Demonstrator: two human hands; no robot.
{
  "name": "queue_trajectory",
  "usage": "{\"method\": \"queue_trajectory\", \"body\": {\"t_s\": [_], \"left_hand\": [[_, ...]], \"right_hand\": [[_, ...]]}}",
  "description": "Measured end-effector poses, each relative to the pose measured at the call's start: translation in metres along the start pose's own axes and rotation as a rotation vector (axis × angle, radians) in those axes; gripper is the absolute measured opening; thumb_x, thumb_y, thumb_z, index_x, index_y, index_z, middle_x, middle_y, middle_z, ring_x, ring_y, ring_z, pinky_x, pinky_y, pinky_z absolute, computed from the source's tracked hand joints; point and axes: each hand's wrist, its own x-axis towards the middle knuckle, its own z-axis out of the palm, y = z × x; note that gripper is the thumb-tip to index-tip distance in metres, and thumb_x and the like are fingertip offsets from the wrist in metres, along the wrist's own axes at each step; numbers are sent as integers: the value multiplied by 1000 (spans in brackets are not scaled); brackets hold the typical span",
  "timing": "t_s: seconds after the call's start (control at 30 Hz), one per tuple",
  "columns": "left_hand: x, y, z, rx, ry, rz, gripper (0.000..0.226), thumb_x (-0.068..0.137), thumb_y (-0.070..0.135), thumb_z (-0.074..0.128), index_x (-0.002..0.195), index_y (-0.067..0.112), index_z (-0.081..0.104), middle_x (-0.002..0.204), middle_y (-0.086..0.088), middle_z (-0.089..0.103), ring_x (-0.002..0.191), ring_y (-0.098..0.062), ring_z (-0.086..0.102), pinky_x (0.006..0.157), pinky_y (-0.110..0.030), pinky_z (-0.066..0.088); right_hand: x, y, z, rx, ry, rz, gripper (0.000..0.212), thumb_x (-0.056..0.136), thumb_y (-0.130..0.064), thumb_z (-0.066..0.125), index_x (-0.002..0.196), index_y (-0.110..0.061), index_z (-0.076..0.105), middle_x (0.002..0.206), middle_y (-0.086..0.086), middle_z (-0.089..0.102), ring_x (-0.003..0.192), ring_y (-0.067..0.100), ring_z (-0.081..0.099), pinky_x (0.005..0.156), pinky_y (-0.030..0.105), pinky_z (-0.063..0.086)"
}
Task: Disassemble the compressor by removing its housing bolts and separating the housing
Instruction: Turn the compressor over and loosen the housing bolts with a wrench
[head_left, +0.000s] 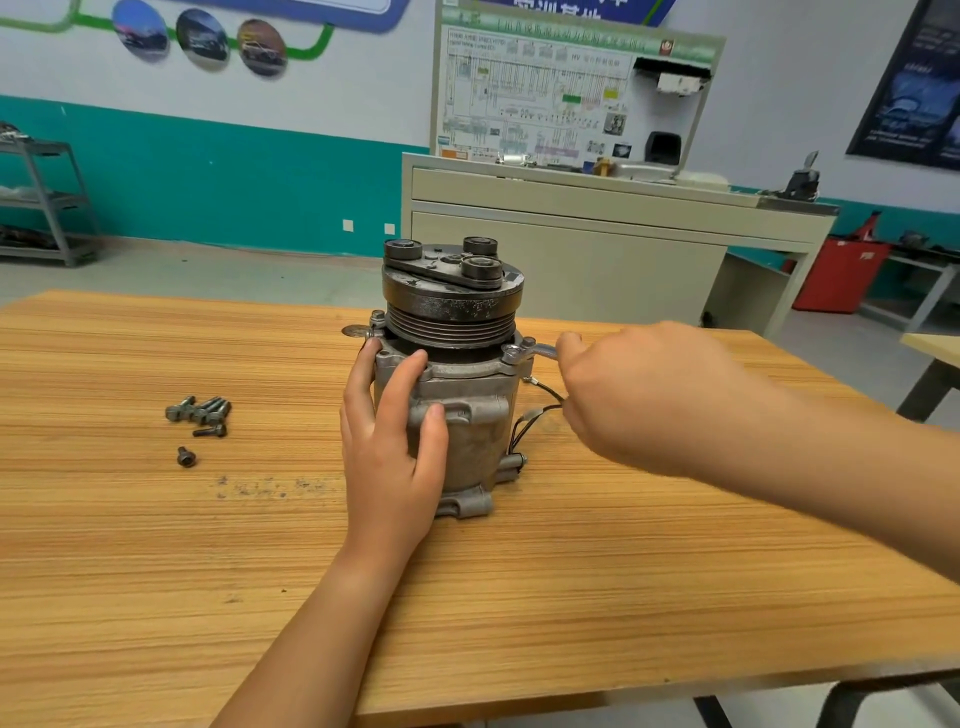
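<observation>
A grey metal compressor (470, 415) stands upright on the wooden table (156, 545), its dark grooved pulley (452, 306) on top. My left hand (389, 447) wraps around the housing's left front, fingers reaching up to the flange. My right hand (644, 395) grips the handle of a silver wrench (530, 352); its head sits on a bolt (527, 343) at the housing's right flange. Another bolt (377, 316) stands at the left flange. Black wires (535, 415) hang on the compressor's right side, partly behind my right hand.
Several removed bolts (200, 410) lie in a cluster on the table to the left, with one more (186, 456) lying apart below them. A grey cabinet with a wiring board (571, 234) stands behind the table. A second table edge (930, 343) shows at the right.
</observation>
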Motion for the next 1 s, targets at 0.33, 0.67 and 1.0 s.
{"method": "queue_trajectory", "body": {"t_s": [0.33, 0.67, 1.0], "left_hand": [[0, 0, 0, 1, -2, 19, 39, 89, 36, 40, 127, 42, 39, 143, 30, 10, 136, 0, 18, 106, -28, 23], [0, 1, -1, -2, -5, 15, 39, 89, 36, 40, 127, 41, 39, 142, 33, 10, 135, 2, 18, 106, -27, 22], [0, 1, 0, -8, -3, 7, 40, 88, 36, 40, 127, 41, 39, 142, 29, 12, 135, 3, 17, 106, -21, 20]], "right_hand": [[64, 49, 65, 60, 432, -235, 34, 79, 12, 55, 112, 2, 55, 87, 17, 65, 73, 32, 64, 59, 39, 54], [59, 28, 72, 592, 869, 30, 24, 86, 4, 54, 109, 8, 60, 74, 14, 63, 62, 29, 59, 55, 33, 45], [-14, 0, 51, 439, 199, 154, 56, 97, -22, 32, 146, -29, 5, 83, -2, 51, 73, 23, 49, 58, 32, 37]]}}
